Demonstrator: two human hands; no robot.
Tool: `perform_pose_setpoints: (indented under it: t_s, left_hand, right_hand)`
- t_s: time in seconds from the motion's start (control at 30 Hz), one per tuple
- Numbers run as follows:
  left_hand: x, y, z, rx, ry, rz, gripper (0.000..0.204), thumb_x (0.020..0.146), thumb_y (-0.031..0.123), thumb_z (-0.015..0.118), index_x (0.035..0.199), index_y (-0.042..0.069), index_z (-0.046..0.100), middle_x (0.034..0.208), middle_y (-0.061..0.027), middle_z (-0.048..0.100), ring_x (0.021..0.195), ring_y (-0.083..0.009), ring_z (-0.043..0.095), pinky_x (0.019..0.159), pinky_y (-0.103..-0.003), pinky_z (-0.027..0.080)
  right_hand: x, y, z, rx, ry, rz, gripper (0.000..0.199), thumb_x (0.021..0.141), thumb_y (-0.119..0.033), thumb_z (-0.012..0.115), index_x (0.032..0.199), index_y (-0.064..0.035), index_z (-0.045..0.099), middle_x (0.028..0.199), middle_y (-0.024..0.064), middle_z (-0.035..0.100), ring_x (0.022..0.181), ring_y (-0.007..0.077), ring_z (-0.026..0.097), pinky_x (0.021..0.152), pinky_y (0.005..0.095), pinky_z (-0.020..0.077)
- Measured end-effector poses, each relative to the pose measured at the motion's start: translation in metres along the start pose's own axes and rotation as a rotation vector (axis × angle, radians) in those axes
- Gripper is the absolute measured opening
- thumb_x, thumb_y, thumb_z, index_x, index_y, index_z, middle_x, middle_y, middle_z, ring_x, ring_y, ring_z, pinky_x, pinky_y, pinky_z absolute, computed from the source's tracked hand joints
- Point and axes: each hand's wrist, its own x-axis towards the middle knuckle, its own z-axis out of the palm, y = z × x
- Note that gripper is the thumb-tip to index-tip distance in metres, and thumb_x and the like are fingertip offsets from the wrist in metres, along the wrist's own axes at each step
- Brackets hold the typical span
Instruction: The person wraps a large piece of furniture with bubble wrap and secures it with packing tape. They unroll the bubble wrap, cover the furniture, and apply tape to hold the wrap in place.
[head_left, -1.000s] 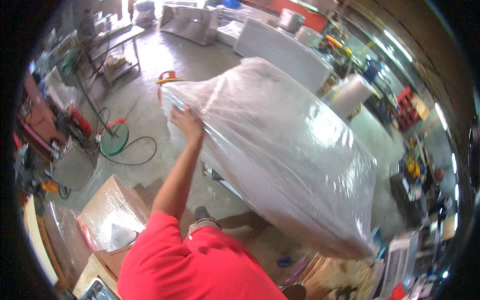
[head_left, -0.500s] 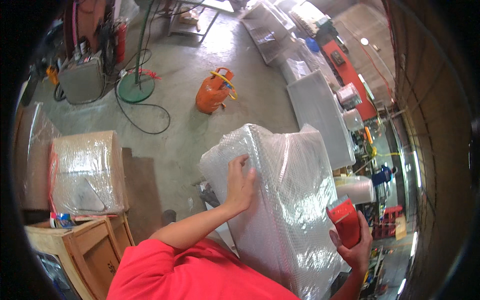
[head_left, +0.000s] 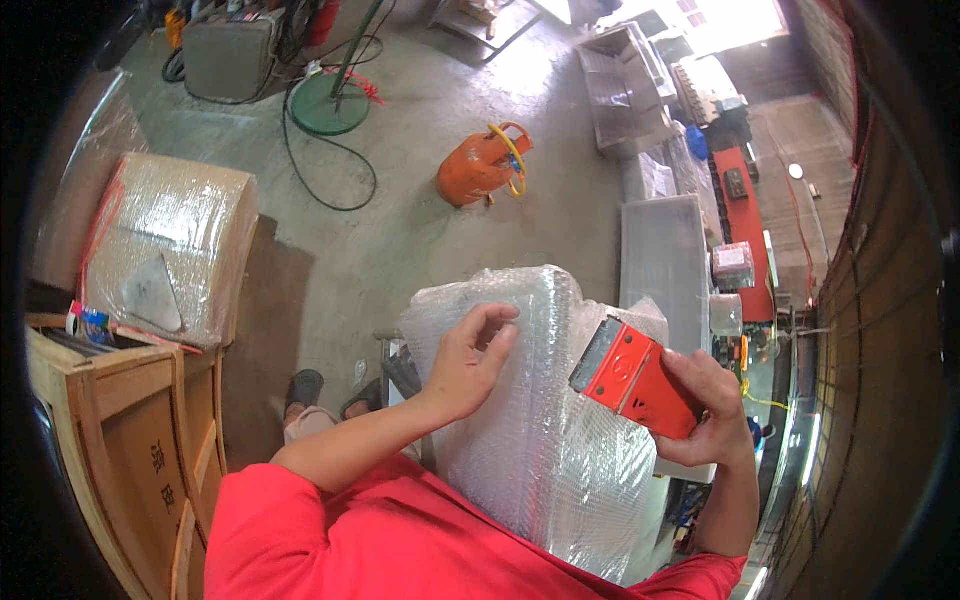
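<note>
A large box-shaped bundle in clear bubble wrap (head_left: 500, 400) stands in front of me, its upper edge running away from me. My left hand (head_left: 470, 362) is at its left face, fingers bent and the thumb apart from them, with nothing visible in between. On the right, my right hand (head_left: 712, 405) grips a red tape dispenser (head_left: 640, 378) from its right side. The dispenser's grey metal front end points left, over the bundle's right part. What lies inside the wrap cannot be made out.
An orange gas cylinder (head_left: 475, 168) with a yellow hose stands beyond the bundle. A green round base (head_left: 330, 105) and black cable lie farther left. At left, a wrapped carton (head_left: 180, 245) stands by a wooden crate (head_left: 130, 390). Grey panels (head_left: 665, 250) are at the right.
My right hand has brought the tape dispenser up and left over the bundle, turning its metal end leftward. My left hand stays by the wrap, its fingers more curled. The view has shifted.
</note>
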Motion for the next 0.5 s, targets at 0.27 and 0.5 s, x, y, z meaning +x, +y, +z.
perform_pose_setpoints:
  t_s: [0.27, 0.5]
  left_hand:
    - [-0.027, 0.032, -0.028, -0.473, -0.214, -0.283, 0.04, 0.105, 0.031, 0.054, 0.129, 0.0, 0.058, 0.112, -0.0055, 0.066, 0.098, -0.0134, 0.063, 0.085, -0.032, 0.052]
    - [-0.04, 0.029, -0.03, -0.882, -0.303, -0.445, 0.031, 0.104, 0.028, 0.058, 0.123, 0.004, 0.063, 0.102, -0.0014, 0.068, 0.09, -0.0092, 0.062, 0.077, -0.026, 0.051]
  right_hand:
    - [0.049, -0.016, 0.002, 0.038, -0.171, -0.053, 0.084, 0.05, -0.014, 0.077, 0.133, -0.0137, 0.066, 0.074, 0.0072, 0.05, 0.06, 0.0206, 0.053, 0.055, 0.0333, 0.0454]
    - [0.079, -0.029, 0.008, 0.061, -0.344, -0.133, 0.08, 0.055, -0.016, 0.077, 0.134, -0.0182, 0.066, 0.071, 0.0056, 0.049, 0.059, 0.0216, 0.051, 0.054, 0.034, 0.0436]
